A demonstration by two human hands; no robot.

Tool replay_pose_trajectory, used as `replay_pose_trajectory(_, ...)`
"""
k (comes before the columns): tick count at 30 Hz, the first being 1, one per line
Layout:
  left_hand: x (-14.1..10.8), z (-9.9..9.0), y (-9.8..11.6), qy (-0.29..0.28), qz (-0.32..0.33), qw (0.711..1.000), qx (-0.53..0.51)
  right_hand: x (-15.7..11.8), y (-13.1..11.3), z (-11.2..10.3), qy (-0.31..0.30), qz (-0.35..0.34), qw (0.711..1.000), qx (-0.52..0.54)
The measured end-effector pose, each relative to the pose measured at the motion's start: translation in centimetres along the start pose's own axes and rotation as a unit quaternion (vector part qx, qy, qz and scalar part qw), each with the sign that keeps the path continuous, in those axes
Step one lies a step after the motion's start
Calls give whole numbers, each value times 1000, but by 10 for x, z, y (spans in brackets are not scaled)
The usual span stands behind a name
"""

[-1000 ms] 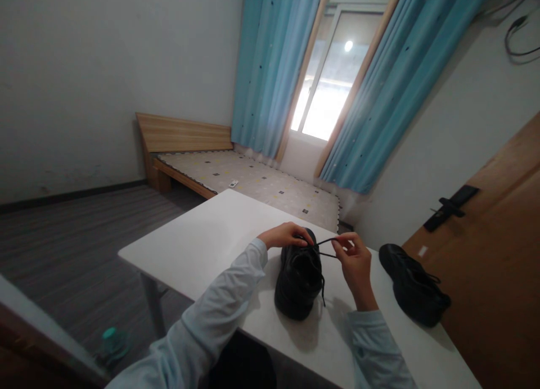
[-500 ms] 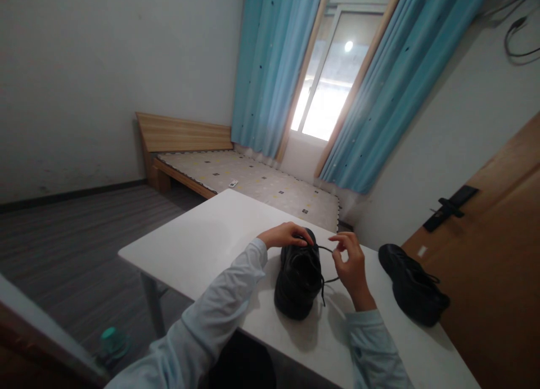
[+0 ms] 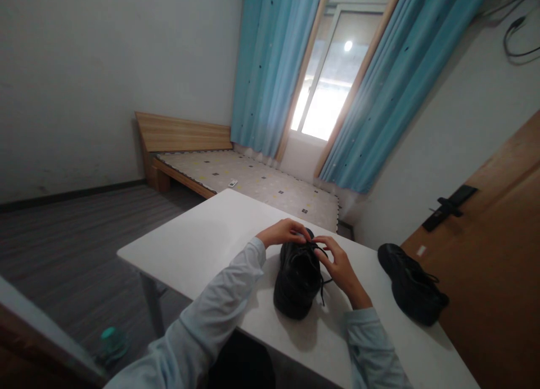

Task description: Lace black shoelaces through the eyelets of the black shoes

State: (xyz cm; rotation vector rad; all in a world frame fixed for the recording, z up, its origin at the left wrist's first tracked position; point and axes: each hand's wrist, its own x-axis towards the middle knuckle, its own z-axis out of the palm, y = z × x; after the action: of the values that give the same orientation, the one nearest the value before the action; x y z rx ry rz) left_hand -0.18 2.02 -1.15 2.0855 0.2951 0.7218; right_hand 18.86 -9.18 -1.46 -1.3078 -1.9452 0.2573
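A black lace-up shoe [image 3: 296, 285] stands upright on the white table, its toe pointing away from me and its heel toward me. My left hand [image 3: 283, 232] reaches over it from the left, the fingertips closed in a pinch on the lacing near the front. From the right, my right hand [image 3: 340, 265] meets it there, thumb and fingers bent together around the black shoelace [image 3: 323, 290]. One end of the lace dangles along the shoe's right side. Exactly what lies between the fingertips is partly hidden.
A second black shoe [image 3: 412, 285] rests on the right side of the white table [image 3: 185, 237]. Beyond the table stands a bed [image 3: 270, 181] with a small white object [image 3: 232, 184] on it. A wooden door [image 3: 489, 226] is at the right, and a green-lidded container [image 3: 113, 342] is on the floor.
My right hand has moved left, from beside the shoe to its lacing, bringing the stretched lace in close to my left fingers. My left hand and the shoe have hardly moved.
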Motion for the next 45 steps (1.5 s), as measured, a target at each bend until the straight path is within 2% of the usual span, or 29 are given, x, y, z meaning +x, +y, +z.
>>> replay_pose_trajectory(5, -2, -5, -2, 42, -27, 997, 63, -2, 0, 1, -32, 18, 998, 50)
replay_pose_trajectory(12, -3, -4, 4, -14, -33, 996, 81, -3, 3, 1, -50, 25, 996, 71)
replay_pose_trajectory(25, -3, -4, 10, -7, -41, 995, 95, -3, 4, 1, -55, 37, 995, 80)
replay_pose_trajectory(45, -1, -1, 4, 6, -8, 994, 105, -2, -2, -1, -56, 45, 994, 80)
